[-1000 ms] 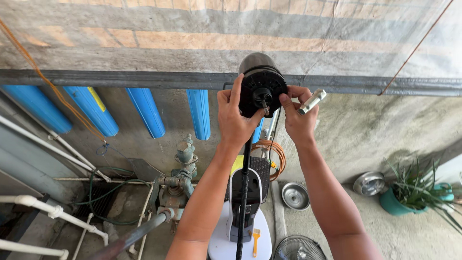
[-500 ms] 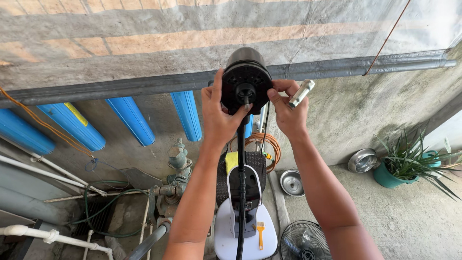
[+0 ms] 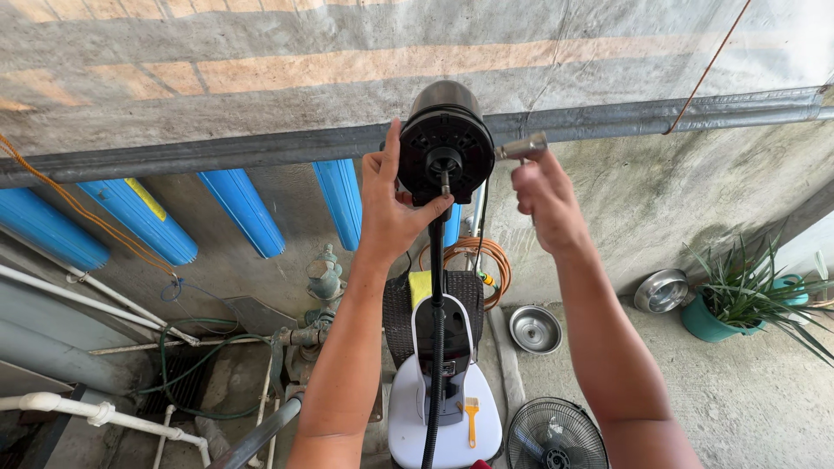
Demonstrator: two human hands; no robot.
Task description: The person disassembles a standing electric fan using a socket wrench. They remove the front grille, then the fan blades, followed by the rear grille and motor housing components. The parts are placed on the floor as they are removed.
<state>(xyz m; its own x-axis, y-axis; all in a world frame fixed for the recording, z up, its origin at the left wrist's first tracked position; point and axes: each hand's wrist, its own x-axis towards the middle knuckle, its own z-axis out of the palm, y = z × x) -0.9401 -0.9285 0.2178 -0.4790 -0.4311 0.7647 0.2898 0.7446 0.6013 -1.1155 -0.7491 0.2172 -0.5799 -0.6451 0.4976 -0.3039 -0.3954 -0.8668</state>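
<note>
Hands raised overhead: our left hand (image 3: 388, 204) grips the side of a black fan motor (image 3: 445, 143), held up in front of a grey pipe (image 3: 261, 148) along the wall. Our right hand (image 3: 543, 204), just beside the motor but apart from it, closes around a small metal tool (image 3: 521, 148). Below us stand the white fan base (image 3: 445, 408), a fan grille (image 3: 556, 434) and a steel bowl (image 3: 534, 328).

Lighting: we recorded soft, even daylight, brightest on the wall (image 3: 261, 52) above; shadows were faint. Quality: we found focus sharp throughout, no glare, with wide-angle bending of the pipe (image 3: 217, 149) toward the edges.
</note>
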